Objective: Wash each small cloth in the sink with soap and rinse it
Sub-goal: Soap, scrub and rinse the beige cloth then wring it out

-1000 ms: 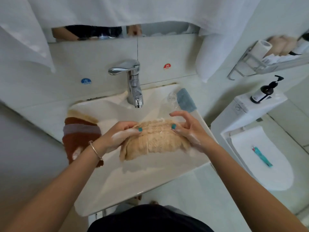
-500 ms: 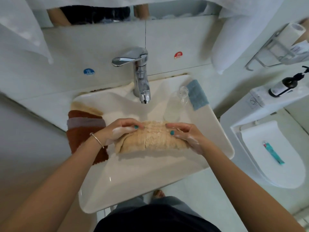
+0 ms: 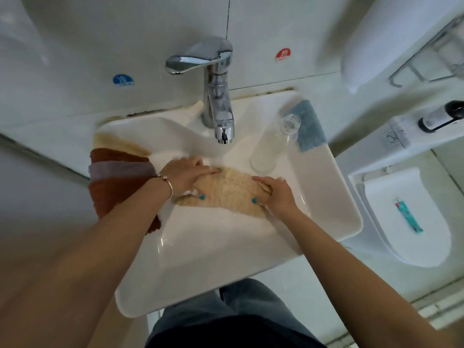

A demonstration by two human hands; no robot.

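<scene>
A beige ribbed cloth (image 3: pixel 232 190) lies bunched in the white sink (image 3: pixel 326 197), just in front of the chrome tap (image 3: pixel 218 101). My left hand (image 3: pixel 187 175) grips its left end, fingers over the top and thumb underneath, with soap foam at the thumb. My right hand (image 3: pixel 275 193) grips the right end the same way. A clear bottle with white liquid (image 3: pixel 273 146) stands in the sink to the right of the tap.
A stack of brown, lilac and beige cloths (image 3: pixel 118 177) hangs over the sink's left rim. A blue cloth (image 3: pixel 307 124) lies on the back right corner. To the right stands a toilet with a teal tube (image 3: pixel 408 217) on its lid and a dark pump bottle (image 3: pixel 442 116) on the cistern.
Both hands have lowered the beige cloth into the basin, closer to the tap, and squeezed it narrower. The camera has tilted down and moved closer to the sink.
</scene>
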